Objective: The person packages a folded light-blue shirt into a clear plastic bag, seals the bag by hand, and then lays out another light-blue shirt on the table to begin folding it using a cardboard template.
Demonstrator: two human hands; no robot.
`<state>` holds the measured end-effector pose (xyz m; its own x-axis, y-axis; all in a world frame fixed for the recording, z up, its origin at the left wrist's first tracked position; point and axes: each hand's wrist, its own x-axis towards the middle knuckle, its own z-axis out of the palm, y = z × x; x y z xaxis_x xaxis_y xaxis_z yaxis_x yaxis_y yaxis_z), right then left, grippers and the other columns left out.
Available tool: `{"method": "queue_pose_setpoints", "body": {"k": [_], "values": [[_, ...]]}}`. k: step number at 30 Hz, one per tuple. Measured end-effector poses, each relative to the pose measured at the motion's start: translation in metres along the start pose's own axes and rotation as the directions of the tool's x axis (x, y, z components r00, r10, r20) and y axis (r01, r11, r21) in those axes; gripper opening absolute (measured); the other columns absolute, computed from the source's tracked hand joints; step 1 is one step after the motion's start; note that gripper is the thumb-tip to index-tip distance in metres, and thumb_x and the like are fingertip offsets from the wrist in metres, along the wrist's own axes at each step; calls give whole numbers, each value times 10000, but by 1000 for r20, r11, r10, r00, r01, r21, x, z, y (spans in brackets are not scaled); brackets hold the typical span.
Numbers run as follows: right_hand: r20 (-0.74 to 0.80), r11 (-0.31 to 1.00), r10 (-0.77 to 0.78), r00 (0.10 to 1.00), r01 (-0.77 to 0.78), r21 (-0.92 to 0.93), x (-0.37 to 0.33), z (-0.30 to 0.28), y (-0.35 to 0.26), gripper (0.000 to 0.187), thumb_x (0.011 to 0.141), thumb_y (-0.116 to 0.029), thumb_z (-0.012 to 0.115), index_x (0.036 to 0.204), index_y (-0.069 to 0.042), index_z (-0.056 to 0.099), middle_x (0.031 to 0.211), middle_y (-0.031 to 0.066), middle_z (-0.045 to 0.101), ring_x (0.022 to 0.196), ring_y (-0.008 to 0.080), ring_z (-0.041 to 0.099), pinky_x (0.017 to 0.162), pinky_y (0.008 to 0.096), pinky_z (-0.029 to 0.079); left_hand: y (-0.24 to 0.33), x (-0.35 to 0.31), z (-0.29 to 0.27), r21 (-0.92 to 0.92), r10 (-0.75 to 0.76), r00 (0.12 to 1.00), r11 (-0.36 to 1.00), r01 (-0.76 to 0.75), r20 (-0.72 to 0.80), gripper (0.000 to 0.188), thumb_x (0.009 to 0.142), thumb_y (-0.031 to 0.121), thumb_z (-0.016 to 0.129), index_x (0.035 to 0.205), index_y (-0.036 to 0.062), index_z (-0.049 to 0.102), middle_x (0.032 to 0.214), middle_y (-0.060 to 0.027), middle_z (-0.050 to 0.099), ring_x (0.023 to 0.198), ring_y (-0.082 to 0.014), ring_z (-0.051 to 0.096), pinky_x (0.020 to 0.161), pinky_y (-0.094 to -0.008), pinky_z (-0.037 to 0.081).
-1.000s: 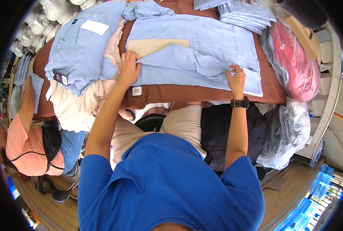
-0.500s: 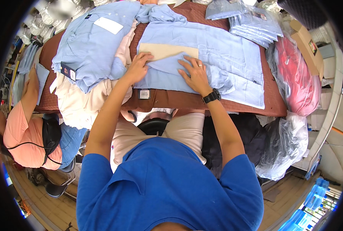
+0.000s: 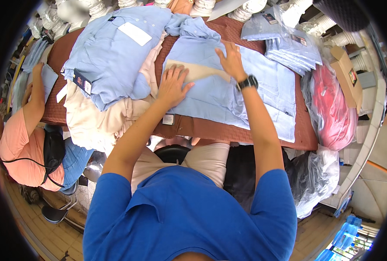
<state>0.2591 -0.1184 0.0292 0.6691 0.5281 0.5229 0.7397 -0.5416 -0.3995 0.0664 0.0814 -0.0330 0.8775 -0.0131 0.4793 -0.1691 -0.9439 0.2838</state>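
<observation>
A light blue shirt (image 3: pixel 263 93) lies spread face down on the table, its collar end away from me. Across it is a beige card strip (image 3: pixel 202 71), partly covered by a folded-over part of the shirt. My left hand (image 3: pixel 174 85) rests flat, fingers spread, over the card's left end and the blue cloth. Beyond the card's right part, my right hand (image 3: pixel 232 63) reaches over the far part of the shirt, thumb apart from the fingers. No thing shows in its grasp, though its fingertips are close to the cloth.
A pile of blue shirts (image 3: pixel 111 52) with tags lies left, over beige garments (image 3: pixel 98 122). Bagged folded shirts (image 3: pixel 291 48), a bagged red bundle (image 3: pixel 332 106) and a cardboard box (image 3: pixel 346 78) stand right. Another person in an orange top (image 3: pixel 21 148) works at the left.
My right hand has lifted off the fold and moved away from me, toward the shirt's far part. My left hand has flattened over the card's left end. The whole view has shifted slightly.
</observation>
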Motion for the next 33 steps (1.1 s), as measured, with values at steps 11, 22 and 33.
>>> {"method": "queue_pose_setpoints", "body": {"k": [11, 22, 33], "values": [[331, 927, 375, 866, -357, -118, 87, 51, 47, 662, 829, -459, 801, 1309, -32, 639, 1260, 245, 645, 1166, 377, 625, 995, 458, 474, 4, 1, -2, -67, -46, 999, 997, 44, -25, 440, 949, 227, 583, 1370, 100, 574, 1435, -99, 531, 1397, -332, 405, 1168, -505, 296], [7, 982, -140, 990, 138, 132, -46, -52, -56, 247, 864, -189, 773, 988, 7, 688, 881, 186, 607, 867, 390, 599, 768, 462, 481, 7, 6, 2, -338, -210, 961, 931, 140, -180, 542, 823, 9, 629, 1337, -55, 468, 1466, -215, 397, 1374, -432, 374, 1151, -517, 316], [309, 680, 127, 943, 144, -719, -96, -143, 126, 312, 819, -30, 614, 1090, -158, 701, 1155, 41, 651, 1166, 313, 583, 906, 465, 486, -2, 10, 3, -236, -88, 991, 970, 62, -102, 342, 773, -54, 584, 1112, -3, 584, 1365, -190, 491, 1275, -431, 436, 1098, -512, 373]]}}
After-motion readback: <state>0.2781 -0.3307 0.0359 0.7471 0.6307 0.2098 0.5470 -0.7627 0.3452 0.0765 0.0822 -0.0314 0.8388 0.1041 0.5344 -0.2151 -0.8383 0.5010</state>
